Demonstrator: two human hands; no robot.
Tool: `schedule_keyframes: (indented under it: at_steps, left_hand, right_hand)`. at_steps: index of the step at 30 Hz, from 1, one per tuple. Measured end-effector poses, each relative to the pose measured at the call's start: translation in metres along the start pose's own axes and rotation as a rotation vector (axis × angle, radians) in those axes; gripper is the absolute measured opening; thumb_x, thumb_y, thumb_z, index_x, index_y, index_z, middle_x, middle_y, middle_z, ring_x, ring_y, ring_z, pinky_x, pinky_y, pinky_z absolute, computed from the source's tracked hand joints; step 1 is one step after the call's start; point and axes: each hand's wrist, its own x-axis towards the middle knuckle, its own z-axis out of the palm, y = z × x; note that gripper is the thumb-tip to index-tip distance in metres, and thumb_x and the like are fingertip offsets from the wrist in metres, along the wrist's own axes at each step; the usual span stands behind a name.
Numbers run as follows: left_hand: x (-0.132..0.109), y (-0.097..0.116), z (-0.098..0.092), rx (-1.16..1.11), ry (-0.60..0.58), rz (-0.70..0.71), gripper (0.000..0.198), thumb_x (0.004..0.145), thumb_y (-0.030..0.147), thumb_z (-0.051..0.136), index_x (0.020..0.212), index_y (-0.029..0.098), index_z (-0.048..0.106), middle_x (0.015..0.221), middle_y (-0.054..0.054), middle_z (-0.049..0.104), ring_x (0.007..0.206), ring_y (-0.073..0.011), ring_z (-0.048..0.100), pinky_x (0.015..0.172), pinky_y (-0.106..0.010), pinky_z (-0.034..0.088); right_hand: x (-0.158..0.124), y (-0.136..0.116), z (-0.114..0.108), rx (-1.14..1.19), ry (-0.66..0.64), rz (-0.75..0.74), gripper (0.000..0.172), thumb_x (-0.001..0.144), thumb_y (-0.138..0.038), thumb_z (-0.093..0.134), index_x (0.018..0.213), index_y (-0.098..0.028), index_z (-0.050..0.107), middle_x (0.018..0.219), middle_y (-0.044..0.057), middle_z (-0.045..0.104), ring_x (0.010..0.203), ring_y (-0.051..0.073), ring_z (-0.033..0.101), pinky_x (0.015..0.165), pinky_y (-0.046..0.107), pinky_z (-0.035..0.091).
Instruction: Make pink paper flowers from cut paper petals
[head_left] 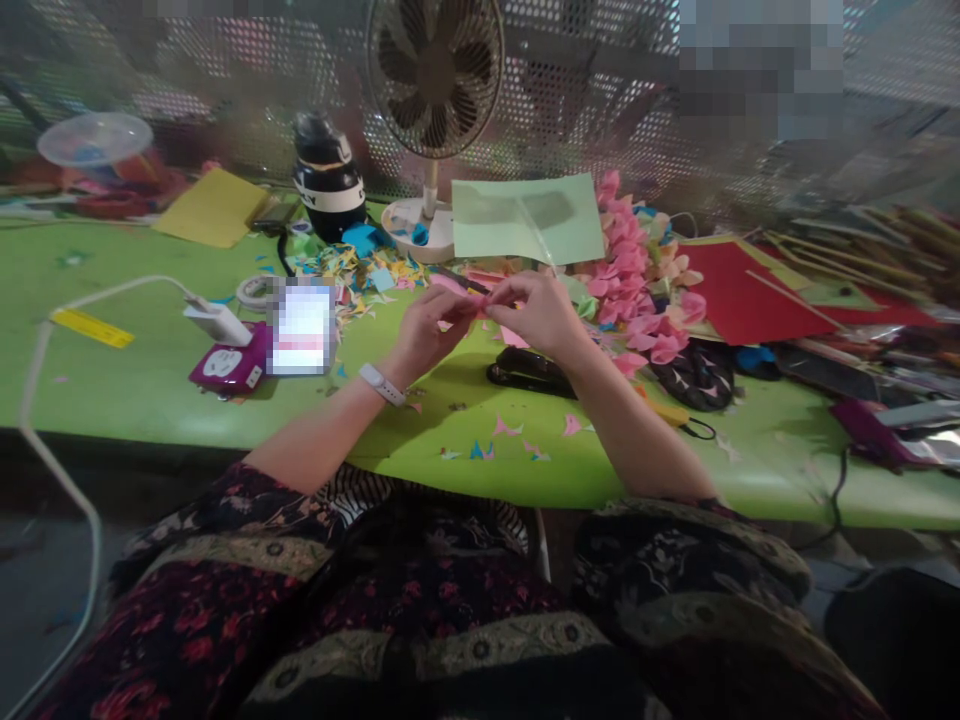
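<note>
Both hands meet over the middle of the green table, pinching one small pink paper piece (478, 303) between their fingertips. My left hand (431, 325) wears a white band at the wrist and grips the piece from the left. From the right, my right hand (541, 312) holds it between thumb and finger. Below my right hand lies a black stapler (529, 370), partly covered by the forearm. Pink paper petals (634, 250) form a heap just right of the hands. A pale green sheet (525, 220) lies behind them.
A small fan (435, 75) and a black jar (328, 185) stand at the back. Left are a lit phone (301, 330) and a purple power adapter (225, 372) with a white cable. Paper scraps (375, 270) litter the table; red sheets (757, 300) lie right.
</note>
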Motion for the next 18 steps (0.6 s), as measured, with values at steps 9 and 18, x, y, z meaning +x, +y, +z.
schedule_keyframes:
  at_steps: [9,18]
  left_hand:
    - [0.003,-0.005,0.000,-0.311,0.003,-0.347,0.026,0.088,0.041,0.077,0.092,0.015,0.072,0.087,-0.008,0.075,0.078,-0.0139,0.071,0.070,-0.028,0.061]
    - [0.009,0.005,-0.005,-0.468,-0.013,-0.455,0.039,0.080,0.053,0.081,0.087,0.016,0.072,0.084,-0.007,0.077,0.075,-0.0146,0.071,0.070,-0.030,0.060]
  right_hand:
    - [-0.001,-0.001,0.000,-0.057,0.074,-0.173,0.012,0.084,-0.032,0.069,0.080,-0.021,0.070,0.095,0.007,0.073,0.094,0.025,0.067,0.088,0.043,0.053]
    - [-0.006,0.004,0.008,-0.307,0.140,-0.396,0.006,0.093,-0.025,0.064,0.096,-0.024,0.069,0.115,0.010,0.070,0.114,0.030,0.063,0.101,0.052,0.049]
